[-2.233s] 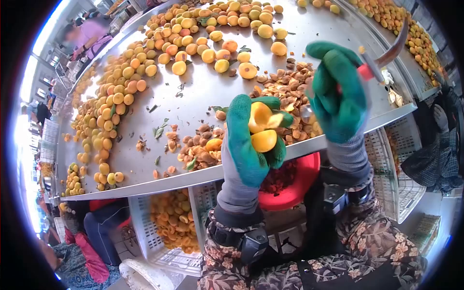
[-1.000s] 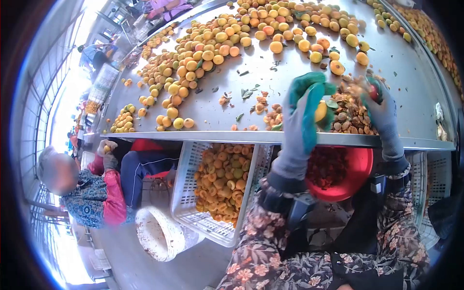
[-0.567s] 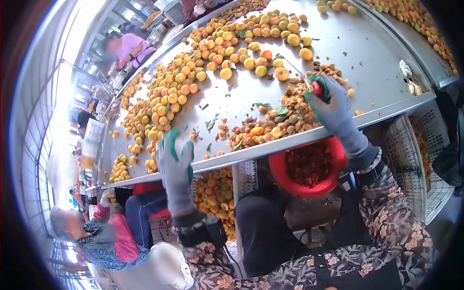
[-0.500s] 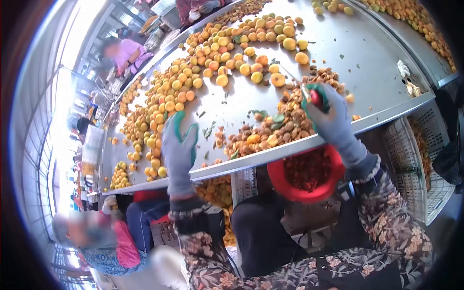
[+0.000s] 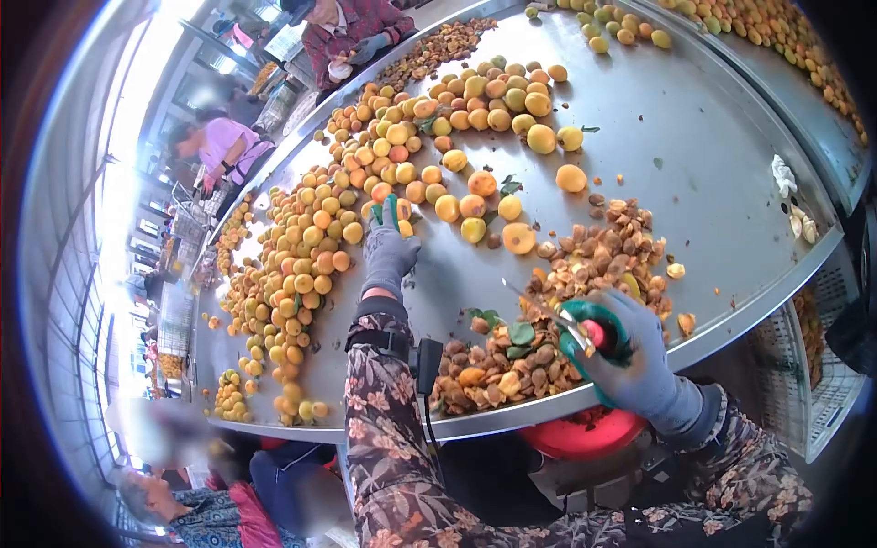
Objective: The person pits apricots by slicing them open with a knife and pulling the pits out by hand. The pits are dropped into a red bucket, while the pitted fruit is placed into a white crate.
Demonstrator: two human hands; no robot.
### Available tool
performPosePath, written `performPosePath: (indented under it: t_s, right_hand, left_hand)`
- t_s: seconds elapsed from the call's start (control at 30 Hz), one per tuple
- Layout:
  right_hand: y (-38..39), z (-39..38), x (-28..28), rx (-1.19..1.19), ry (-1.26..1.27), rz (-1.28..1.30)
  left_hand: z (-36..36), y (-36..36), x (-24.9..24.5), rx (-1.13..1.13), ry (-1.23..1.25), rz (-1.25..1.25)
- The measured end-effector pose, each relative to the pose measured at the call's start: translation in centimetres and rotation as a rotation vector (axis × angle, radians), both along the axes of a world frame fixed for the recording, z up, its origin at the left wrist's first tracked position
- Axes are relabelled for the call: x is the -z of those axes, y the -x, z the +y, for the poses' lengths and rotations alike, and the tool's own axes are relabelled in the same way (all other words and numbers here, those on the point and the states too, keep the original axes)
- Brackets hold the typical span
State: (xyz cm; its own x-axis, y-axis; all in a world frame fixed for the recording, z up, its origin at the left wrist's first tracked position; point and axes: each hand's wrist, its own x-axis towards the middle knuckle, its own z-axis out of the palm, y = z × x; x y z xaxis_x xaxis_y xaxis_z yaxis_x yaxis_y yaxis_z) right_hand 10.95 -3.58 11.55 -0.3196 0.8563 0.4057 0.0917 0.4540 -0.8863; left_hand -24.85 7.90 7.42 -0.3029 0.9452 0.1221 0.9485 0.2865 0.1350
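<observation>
Left hand (image 5: 388,245) has moved off the steel table (image 5: 694,164) edge and out to the apricot heap (image 5: 301,247), which reads as picking a fresh fruit. Fingertips rest on one apricot (image 5: 403,212); can't tell if it's gripped. Right hand (image 5: 630,361) stays fisted on the red-handled knife (image 5: 585,329), by the pits (image 5: 594,265). Fruit is round, yellow-orange, uncut.

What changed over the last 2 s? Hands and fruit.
The left hand let go of the split apricot and reached forward across the table into the whole apricots. The right hand, grip kept on the knife, came down over the pit pile. Pit pile and red bowl stayed put.
</observation>
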Motion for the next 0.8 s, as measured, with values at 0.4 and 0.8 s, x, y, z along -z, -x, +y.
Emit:
performPosePath:
  t_s: [0.4,0.8]
  right_hand:
    - [0.2,2.4,0.7,-0.058,0.075,0.058]
    - [0.0,0.0,0.8,-0.228,0.440,0.580]
  left_hand:
    - [-1.4,-1.2,1.1,0.295,-0.071,0.062]
    - [-15.1,-14.7,-6.1,0.364,-0.126,-2.011]
